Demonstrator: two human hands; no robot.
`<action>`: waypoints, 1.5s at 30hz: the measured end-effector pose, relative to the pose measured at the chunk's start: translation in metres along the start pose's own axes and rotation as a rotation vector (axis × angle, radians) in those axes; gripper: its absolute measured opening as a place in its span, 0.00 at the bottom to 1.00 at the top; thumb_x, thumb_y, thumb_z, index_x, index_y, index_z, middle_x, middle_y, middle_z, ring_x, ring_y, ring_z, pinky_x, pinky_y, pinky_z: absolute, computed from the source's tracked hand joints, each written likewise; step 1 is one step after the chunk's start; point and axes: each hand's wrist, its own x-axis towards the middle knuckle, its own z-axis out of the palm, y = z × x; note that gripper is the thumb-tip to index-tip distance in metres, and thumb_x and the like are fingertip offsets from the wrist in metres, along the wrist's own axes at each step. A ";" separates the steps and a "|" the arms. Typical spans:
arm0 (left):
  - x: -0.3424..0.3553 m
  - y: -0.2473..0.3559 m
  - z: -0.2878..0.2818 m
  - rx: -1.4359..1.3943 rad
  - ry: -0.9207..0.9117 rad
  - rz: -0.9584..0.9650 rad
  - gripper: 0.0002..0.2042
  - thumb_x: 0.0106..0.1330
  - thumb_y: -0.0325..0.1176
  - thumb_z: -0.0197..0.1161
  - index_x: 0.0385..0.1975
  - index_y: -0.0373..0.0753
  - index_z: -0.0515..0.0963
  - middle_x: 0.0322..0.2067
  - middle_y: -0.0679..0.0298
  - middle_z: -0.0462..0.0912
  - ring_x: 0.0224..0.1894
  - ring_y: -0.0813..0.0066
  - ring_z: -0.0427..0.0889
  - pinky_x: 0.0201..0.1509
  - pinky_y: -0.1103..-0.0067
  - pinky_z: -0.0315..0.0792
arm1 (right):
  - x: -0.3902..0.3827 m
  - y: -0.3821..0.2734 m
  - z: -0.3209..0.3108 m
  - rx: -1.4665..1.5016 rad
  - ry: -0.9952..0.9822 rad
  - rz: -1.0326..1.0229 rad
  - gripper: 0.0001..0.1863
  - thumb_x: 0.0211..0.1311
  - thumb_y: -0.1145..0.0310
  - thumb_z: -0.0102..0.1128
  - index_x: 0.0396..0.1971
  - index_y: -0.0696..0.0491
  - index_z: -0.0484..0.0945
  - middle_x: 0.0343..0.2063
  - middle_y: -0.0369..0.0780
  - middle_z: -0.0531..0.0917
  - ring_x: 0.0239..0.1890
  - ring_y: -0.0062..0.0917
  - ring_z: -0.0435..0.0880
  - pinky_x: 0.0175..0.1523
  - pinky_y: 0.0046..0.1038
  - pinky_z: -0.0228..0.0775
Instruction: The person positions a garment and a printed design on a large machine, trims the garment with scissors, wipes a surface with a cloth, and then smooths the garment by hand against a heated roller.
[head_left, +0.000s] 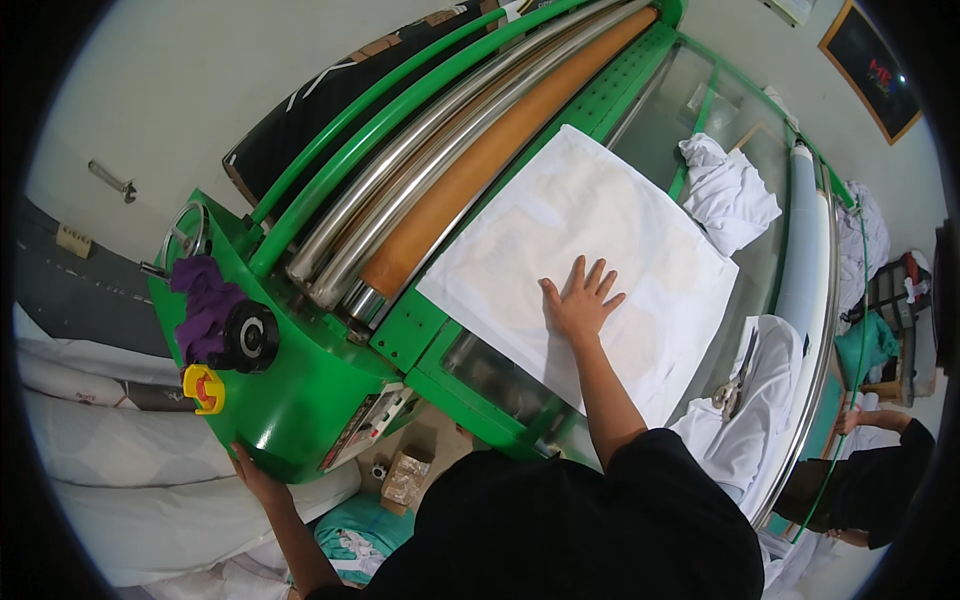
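My right hand [582, 305] lies flat with fingers spread on a white square sheet [655, 345], which looks like cloth. Faint beige shapes show through it. The sheet rests on the machine's feed table, close to an orange-brown roller [425, 245] and shiny metal rollers. Against the lower edge of the machine's green end housing [290, 415] rests my left hand [258, 478], its visible fingers stretched out and holding nothing; some of the fingers are hard to see.
A crumpled white cloth [730, 195] lies beyond the sheet, and more white cloth [745, 410] with scissors [727, 398] sits at right. Purple cloth [205, 305], a black handwheel [252, 337] and a yellow tape dispenser [203, 389] are on the housing. Another person [870, 480] stands far right.
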 end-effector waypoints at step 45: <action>-0.018 -0.005 0.045 0.269 0.529 0.273 0.35 0.84 0.54 0.43 0.79 0.33 0.54 0.77 0.47 0.58 0.78 0.52 0.61 0.79 0.62 0.61 | 0.028 0.065 -0.037 -0.050 -0.035 0.054 0.55 0.62 0.21 0.49 0.81 0.42 0.55 0.82 0.49 0.49 0.82 0.58 0.39 0.74 0.78 0.27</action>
